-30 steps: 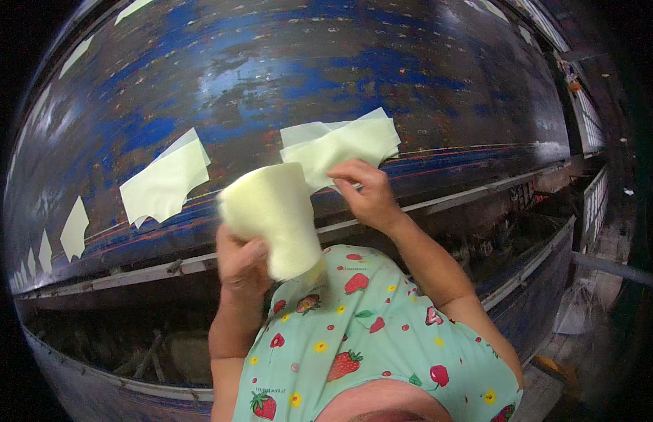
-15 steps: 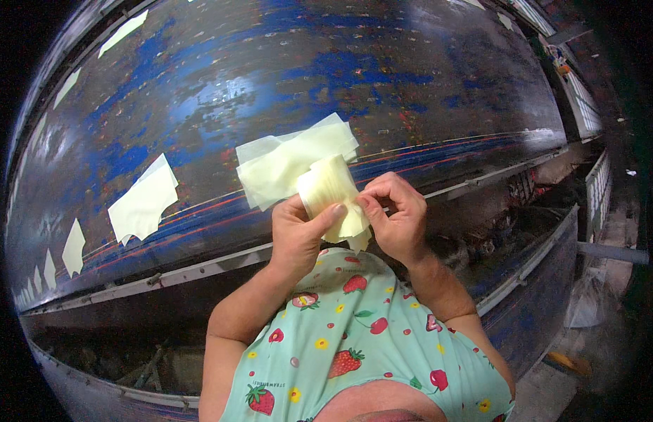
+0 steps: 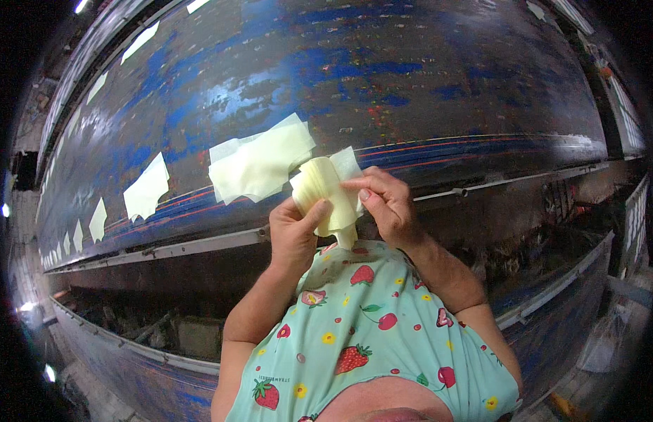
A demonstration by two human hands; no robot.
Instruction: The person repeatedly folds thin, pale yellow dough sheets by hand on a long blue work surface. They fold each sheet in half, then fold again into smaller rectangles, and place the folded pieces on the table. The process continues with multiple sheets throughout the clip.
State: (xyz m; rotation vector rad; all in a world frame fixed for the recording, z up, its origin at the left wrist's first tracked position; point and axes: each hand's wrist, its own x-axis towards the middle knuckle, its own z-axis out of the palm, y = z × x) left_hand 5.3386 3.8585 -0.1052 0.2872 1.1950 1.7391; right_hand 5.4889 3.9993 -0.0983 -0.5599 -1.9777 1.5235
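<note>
My left hand (image 3: pixel 290 228) grips a bent stack of thin pale yellow sheets (image 3: pixel 316 183), thumb on top and fingers hidden beneath. At the stack's right side one paler sheet (image 3: pixel 346 162) stands apart from the others. My right hand (image 3: pixel 390 207) pinches that sheet near its edge, index finger stretched toward the stack and thumb close below it. Whether the sheets are cloth or paper I cannot tell. On the table just beyond my hands lies a loose pile of similar pale yellow cut sheets (image 3: pixel 260 158), overlapping and partly fanned.
The long dark table (image 3: pixel 446 105) has worn blue patches and red lines along its near side. More cut pieces (image 3: pixel 147 188) lie in a row to the left, and others (image 3: pixel 140 42) along the far edge. A metal rail (image 3: pixel 193 246) borders the near side, with a trough (image 3: pixel 193 309) below.
One sheet now stands out from the stack's right side, and my right index finger has straightened across toward the stack. The view has shifted, so the table pile appears further left.
</note>
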